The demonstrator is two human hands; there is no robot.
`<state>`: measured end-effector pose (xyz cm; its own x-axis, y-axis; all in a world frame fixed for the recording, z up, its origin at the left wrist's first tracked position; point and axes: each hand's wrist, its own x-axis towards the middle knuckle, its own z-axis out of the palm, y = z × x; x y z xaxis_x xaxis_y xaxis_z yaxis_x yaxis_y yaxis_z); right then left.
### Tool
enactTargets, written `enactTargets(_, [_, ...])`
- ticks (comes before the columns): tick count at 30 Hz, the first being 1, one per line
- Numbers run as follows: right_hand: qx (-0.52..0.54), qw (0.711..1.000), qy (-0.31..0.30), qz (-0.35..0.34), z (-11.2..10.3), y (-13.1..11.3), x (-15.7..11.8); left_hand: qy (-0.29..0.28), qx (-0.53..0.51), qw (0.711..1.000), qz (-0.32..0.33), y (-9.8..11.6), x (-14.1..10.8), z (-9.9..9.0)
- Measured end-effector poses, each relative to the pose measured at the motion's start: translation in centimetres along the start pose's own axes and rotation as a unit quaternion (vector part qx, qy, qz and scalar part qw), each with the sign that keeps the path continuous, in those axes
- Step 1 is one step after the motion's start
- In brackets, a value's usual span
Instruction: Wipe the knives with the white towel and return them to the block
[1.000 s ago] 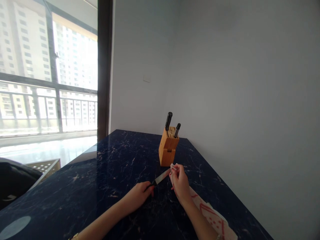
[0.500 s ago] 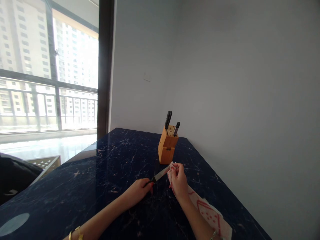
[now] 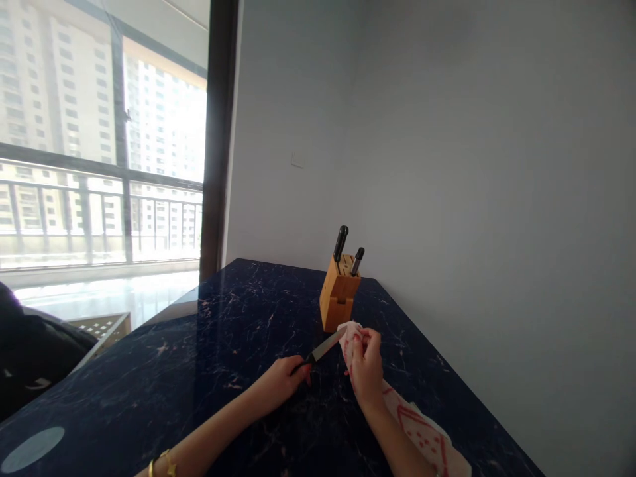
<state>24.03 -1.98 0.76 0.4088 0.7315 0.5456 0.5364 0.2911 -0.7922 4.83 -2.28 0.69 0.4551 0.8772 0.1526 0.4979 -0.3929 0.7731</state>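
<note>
My left hand (image 3: pixel 289 377) is closed around the black handle of a kitchen knife (image 3: pixel 326 345), whose blade points away and to the right. In my right hand (image 3: pixel 366 368) is a bunched part of a white cloth with red markings (image 3: pixel 422 430); the rest of it trails over the table under my right forearm. The blade's tip end lies against the bunched cloth, and I cannot make out how far it is covered. Just beyond both stands a wooden knife block (image 3: pixel 340 295) holding two black-handled tools, a knife (image 3: pixel 340 243) and a second handle (image 3: pixel 358 262).
The dark blue marble-patterned table (image 3: pixel 258 305) extends to the walls. A pale round patch (image 3: pixel 32 449) shows at its near left. Beyond the left edge are a black item (image 3: pixel 40 351) and a perforated light-framed piece (image 3: pixel 102 326). A large window (image 3: pixel 99 132) is at the left.
The whole view has shifted slightly, so things appear further right and lower. My right hand and the bunched cloth have drawn a little away from the knife, baring more of the tip.
</note>
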Motion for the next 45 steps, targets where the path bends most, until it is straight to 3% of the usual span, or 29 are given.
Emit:
enactTargets(4, [-0.031,0.998,0.015,-0.044,-0.3,-0.8,-0.2,-0.024,-0.057,0.997,-0.048,-0.3,0.2,0.3])
enactTargets(10, [0.032,0.970,-0.201,-0.132,0.4,-2.2,-1.9,-0.015,-0.013,1.000,0.009,0.0,0.0,0.2])
enactTargets(13, [-0.020,0.954,-0.255,-0.160,0.5,-2.8,-2.5,-0.009,0.004,1.000,0.003,0.1,0.0,0.0])
enactTargets(18, [-0.176,0.957,-0.159,-0.169,0.5,-2.6,-2.0,-0.007,-0.003,1.000,-0.012,0.2,0.0,0.1])
enactTargets(24, [-0.130,0.949,-0.226,-0.180,0.6,-2.3,-1.9,-0.015,-0.037,0.998,-0.051,0.0,0.1,0.5])
enactTargets(29, [-0.232,0.947,-0.152,-0.159,0.5,-1.6,-1.0,-0.031,-0.044,0.996,-0.069,0.2,-0.1,0.4])
enactTargets(35, [-0.089,0.954,-0.225,-0.176,0.5,-1.4,-1.4,-0.021,-0.034,0.998,-0.054,0.1,0.0,0.5])
enactTargets(37, [-0.084,0.957,-0.222,-0.166,0.6,-1.3,-1.3,-0.031,-0.043,0.997,-0.062,0.0,0.0,0.5])
enactTargets(41, [-0.114,0.976,-0.155,-0.103,0.3,-0.6,-0.2,-0.041,-0.048,0.996,-0.057,0.0,-0.1,0.4])
enactTargets(45, [-0.057,0.967,-0.213,-0.127,0.4,-1.0,-0.8,-0.052,-0.048,0.996,-0.059,-0.1,0.1,0.3])
